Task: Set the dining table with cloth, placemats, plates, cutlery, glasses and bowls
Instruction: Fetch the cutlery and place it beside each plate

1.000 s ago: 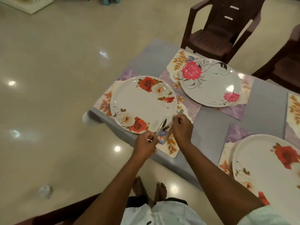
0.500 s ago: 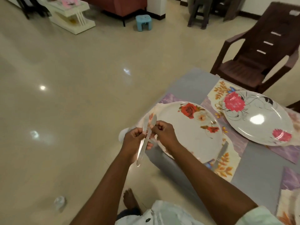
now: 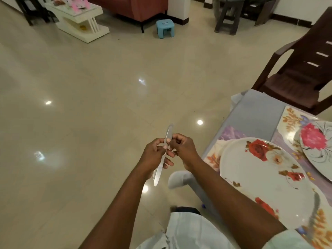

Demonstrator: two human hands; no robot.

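Over the floor to the left of the table, both my hands hold steel cutlery pieces (image 3: 159, 172) that stand nearly upright. My left hand (image 3: 155, 155) grips them around the middle. My right hand (image 3: 181, 146) pinches one piece near its upper part. A white plate with red roses (image 3: 258, 178) lies on a floral placemat (image 3: 212, 155) at the table's near corner. A knife (image 3: 315, 205) lies along that plate's right rim. A second plate with a pink flower (image 3: 318, 146) sits farther right. The table wears a grey cloth (image 3: 255, 112).
A brown plastic chair (image 3: 296, 72) stands behind the table's far corner. Across the glossy tiled floor are a blue stool (image 3: 164, 26), a white low table (image 3: 79, 20), a red sofa (image 3: 133, 6) and a dark stool (image 3: 227, 17).
My view has swung left, away from the table. My hands have lifted off the rose plate's edge and now hold the cutlery over the floor, leaving a knife by the plate.
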